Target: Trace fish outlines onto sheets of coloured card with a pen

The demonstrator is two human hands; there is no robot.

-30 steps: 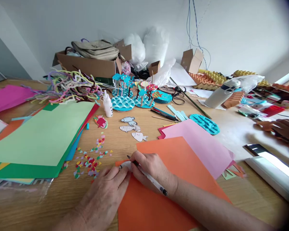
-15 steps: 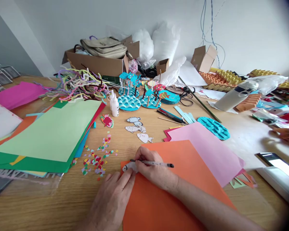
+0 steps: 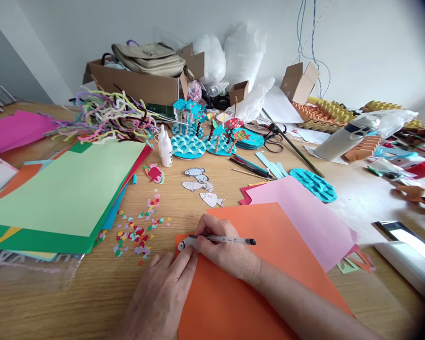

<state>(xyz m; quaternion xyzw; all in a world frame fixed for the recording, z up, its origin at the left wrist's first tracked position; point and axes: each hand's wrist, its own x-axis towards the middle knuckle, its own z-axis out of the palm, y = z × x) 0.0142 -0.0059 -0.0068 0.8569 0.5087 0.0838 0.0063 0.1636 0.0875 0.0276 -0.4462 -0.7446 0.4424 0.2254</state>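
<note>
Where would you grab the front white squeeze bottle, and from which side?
Probably around the body of the front white bottle, coming from the near side: it stands upright, its nozzle is thin, a second bottle crowds it from behind, and a wavy blue disc lies to its right.

The left hand's fingers cover part of the small paper fish, and the right hand hides its tail end and the pen's grip. Whether the tip of the pen touches paper is too small to tell, as is the print on its barrel. The orange sheet runs out of view at the near edge and passes under the right forearm. At left, the magenta sheet and light green sheet are cut off by the edge. The label on the glue bottle is unreadable. At right, the brown shape is too blurred to identify, and darkness swallows the near end of the white object. The blue cables leave at the top.
</note>
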